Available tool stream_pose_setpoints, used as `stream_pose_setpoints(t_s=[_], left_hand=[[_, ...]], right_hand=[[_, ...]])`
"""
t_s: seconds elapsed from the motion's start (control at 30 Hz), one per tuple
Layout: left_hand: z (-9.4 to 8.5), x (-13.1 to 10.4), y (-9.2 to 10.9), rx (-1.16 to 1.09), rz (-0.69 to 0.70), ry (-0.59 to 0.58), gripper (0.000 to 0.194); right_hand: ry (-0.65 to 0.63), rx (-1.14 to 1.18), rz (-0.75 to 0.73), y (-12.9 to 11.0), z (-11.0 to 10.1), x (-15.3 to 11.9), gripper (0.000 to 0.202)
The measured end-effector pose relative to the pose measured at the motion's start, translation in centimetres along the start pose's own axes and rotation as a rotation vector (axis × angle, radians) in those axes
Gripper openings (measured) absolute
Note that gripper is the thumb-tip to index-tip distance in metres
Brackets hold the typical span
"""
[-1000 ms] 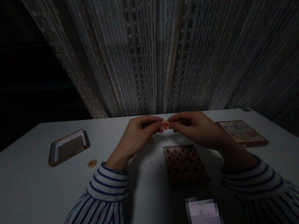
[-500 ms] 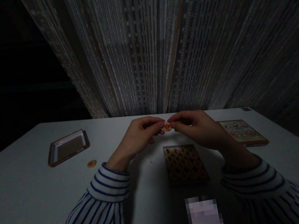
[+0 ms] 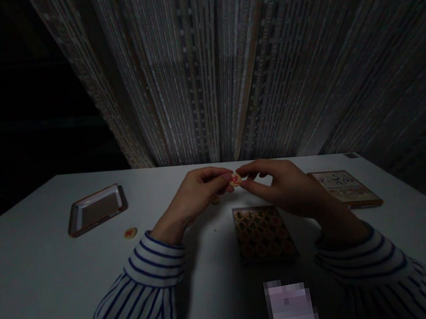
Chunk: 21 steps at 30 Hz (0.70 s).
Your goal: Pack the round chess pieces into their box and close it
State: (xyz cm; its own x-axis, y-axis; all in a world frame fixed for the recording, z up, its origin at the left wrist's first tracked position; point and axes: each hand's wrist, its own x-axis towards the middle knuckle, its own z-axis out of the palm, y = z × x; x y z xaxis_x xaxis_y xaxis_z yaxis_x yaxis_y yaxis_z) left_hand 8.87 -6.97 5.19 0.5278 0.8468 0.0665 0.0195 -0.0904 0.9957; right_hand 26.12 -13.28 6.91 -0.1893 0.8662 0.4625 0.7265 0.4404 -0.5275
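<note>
A round wooden xiangqi piece [image 3: 235, 179] with a red character is held up above the far part of the table. My left hand [image 3: 205, 188] pinches its left side between thumb and fingers. At its right edge, the thumb and index finger of my right hand [image 3: 279, 183] curve around the rim, spread a little apart. Below them lies an open box [image 3: 240, 242] with rows of xiangqi pieces, dim in shadow. Another piece [image 3: 215, 200] shows partly beneath my left hand. A red-marked loose piece [image 3: 130, 233] lies left of my left wrist.
An upturned tray-like lid [image 3: 73, 222] rests at the left on the white table [image 3: 32, 279]. A flat printed box or lid [image 3: 345, 185] lies to the right. Behind the table's far edge hangs a string curtain [image 3: 198, 74]. A pixelated patch [image 3: 293, 310] covers something near me.
The right thumb and index finger have spread apart at the piece's edge. The held piece has turned slightly and shifted a little left. My left hand has hardly moved.
</note>
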Motion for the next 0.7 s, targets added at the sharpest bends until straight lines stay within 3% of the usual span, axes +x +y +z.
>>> stream_pose_setpoints(t_s=[0.23,0.7], left_hand=[[0.28,-0.17,0.25,0.017,-0.005,-0.016,0.027],[0.29,-0.13,0.09,-0.014,-0.030,-0.046,0.019]], right_hand=[[-0.020,-0.099,-0.125,0.04,0.33,0.10,0.022],[-0.053,-0.289,-0.182,0.30,0.25,0.00,0.022]])
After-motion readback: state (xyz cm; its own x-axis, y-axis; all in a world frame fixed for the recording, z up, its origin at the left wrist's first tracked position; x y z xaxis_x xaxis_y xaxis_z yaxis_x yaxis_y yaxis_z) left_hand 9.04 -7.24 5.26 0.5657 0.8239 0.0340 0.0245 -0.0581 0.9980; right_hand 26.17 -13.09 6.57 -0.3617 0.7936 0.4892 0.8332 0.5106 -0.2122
